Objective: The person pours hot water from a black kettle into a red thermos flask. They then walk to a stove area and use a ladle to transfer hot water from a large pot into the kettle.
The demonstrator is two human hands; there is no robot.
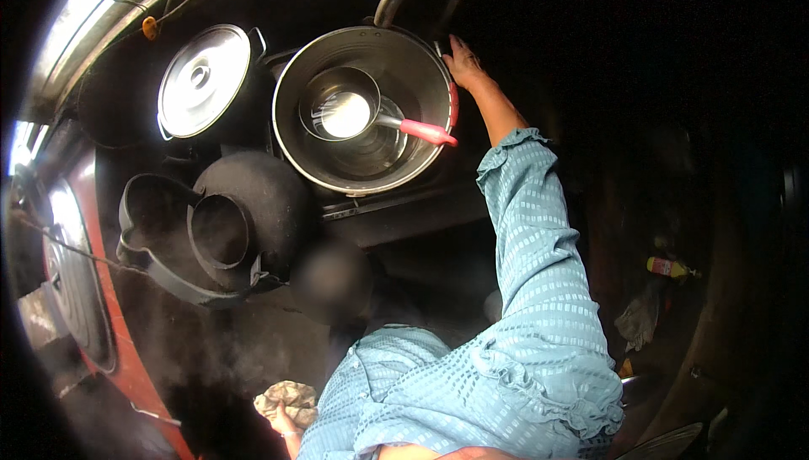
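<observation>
My left hand [282, 422] holds a crumpled, patterned cloth [289, 402] low in the picture. My right hand [464, 66] reaches to the far right side of a large metal pot [303, 172]; its fingertips are near the pot's rim, and whether they grip anything is unclear. Inside the pot sits a smaller metal saucepan [313, 90] with a red-sleeved handle [426, 131] that rests across the pot's rim. Clear liquid shows around the saucepan. A red piece [453, 105] covers part of the pot's right rim.
A lidded pot [218, 74] stands at the upper left. Nearer is a large dark kettle [246, 175] with a wide handle, amid faint steam or smoke. A red surface edge [120, 327] runs along the left. A bottle [667, 266] lies at the right. Wires hang at the upper left.
</observation>
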